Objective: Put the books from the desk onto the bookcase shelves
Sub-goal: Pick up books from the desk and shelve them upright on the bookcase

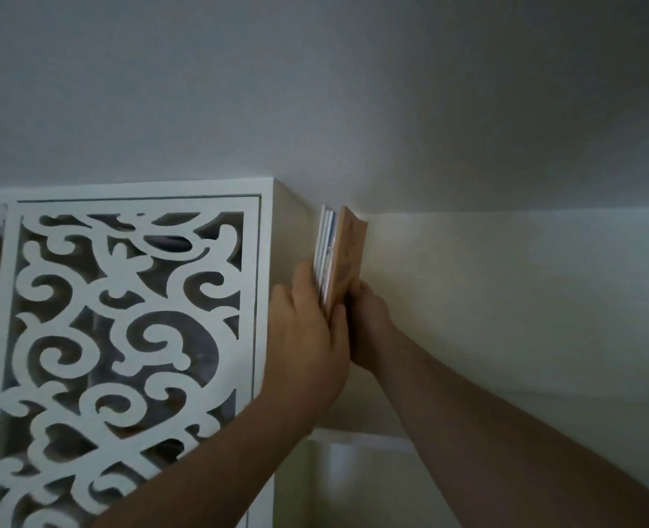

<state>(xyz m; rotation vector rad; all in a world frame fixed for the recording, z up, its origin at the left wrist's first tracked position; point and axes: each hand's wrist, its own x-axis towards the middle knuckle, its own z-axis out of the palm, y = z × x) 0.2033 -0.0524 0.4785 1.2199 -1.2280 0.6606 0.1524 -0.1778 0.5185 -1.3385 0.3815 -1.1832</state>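
A small upright stack of books point(340, 253), thin white and blue ones on the left and a tan-covered one on the right, stands beside the right side wall of the white bookcase point(281, 238). My left hand point(307, 337) grips the stack from its left, thumb across the lower spines. My right hand point(366, 325) holds the tan book from its right side, fingers hidden behind it. The stack's bottom is covered by both hands.
The bookcase has a white carved scroll-pattern door point(125, 329) at the left. A pale shelf ledge point(361, 438) shows below the hands. Plain wall point(506, 299) fills the right and top.
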